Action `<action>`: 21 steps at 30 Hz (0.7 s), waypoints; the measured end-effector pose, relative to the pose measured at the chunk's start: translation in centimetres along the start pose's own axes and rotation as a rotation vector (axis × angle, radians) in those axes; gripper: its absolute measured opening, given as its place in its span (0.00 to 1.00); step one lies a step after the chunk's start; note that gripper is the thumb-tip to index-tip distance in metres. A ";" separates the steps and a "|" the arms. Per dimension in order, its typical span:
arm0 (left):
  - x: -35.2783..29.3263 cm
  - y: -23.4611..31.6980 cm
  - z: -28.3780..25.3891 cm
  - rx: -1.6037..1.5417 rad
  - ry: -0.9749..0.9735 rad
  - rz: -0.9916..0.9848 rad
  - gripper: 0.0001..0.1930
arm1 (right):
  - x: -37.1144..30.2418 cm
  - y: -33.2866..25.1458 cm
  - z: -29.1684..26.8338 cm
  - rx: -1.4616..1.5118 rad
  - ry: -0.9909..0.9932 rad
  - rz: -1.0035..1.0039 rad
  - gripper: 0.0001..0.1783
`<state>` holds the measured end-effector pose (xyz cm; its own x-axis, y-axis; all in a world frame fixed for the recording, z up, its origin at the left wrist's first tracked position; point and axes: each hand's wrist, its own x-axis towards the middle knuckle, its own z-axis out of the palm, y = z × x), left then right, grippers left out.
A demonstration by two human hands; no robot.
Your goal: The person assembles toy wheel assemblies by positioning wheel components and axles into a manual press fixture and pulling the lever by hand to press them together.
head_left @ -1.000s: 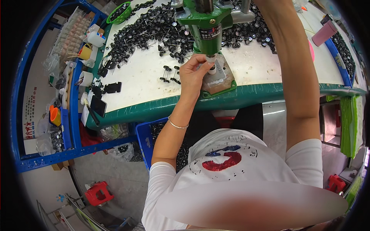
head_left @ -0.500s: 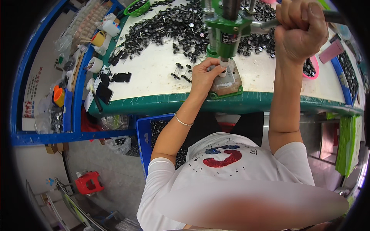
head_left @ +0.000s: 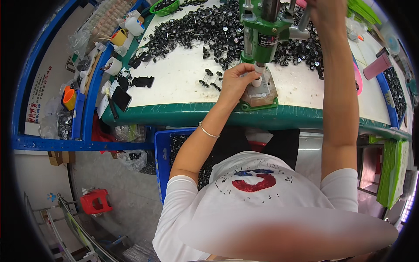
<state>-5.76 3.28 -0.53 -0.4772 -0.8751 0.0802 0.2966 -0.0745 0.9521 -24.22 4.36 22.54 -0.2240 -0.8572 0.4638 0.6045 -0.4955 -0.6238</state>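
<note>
A green hand press (head_left: 266, 30) stands near the front edge of the table, over a base plate (head_left: 262, 99) with a white fixture. My left hand (head_left: 235, 83) is closed at the tip of the press, thumb and forefinger pinching a small black part (head_left: 258, 78) above a white post; the fingers mostly hide it. High up at the picture's top edge, my right hand (head_left: 328, 15) is closed round the press lever (head_left: 304, 19), partly cut off by the frame. Left of the press lie a few black wheel pairs on metal axles (head_left: 210, 78).
A big heap of black wheels on axles (head_left: 196, 32) spreads behind the press. A green basket (head_left: 168, 6) sits at the back, a pink cup (head_left: 377, 66) at the right. A phone (head_left: 121, 98) lies on the left; a blue bin (head_left: 162, 153) stands below the table edge.
My right hand has moved up and away, swinging the lever upward. My left hand stays at the fixture beneath the press tip. The whole view has shifted slightly.
</note>
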 end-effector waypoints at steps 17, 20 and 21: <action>-1.8 1.0 -8.2 1.297 0.160 0.221 0.31 | -7.3 3.8 -18.9 -0.552 0.447 0.078 0.16; -1.8 -0.7 -6.9 1.394 0.146 0.263 0.26 | -10.8 4.2 -21.2 -0.557 0.535 0.122 0.15; -1.6 -0.9 -6.5 1.416 0.136 0.212 0.24 | -11.5 4.6 -21.8 -0.557 0.542 0.117 0.15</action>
<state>0.07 1.60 -3.44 -0.4243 -0.8530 0.3038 -0.7444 0.5196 0.4194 -35.51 8.90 0.64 -0.6109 -0.7861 0.0937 0.2064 -0.2724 -0.9398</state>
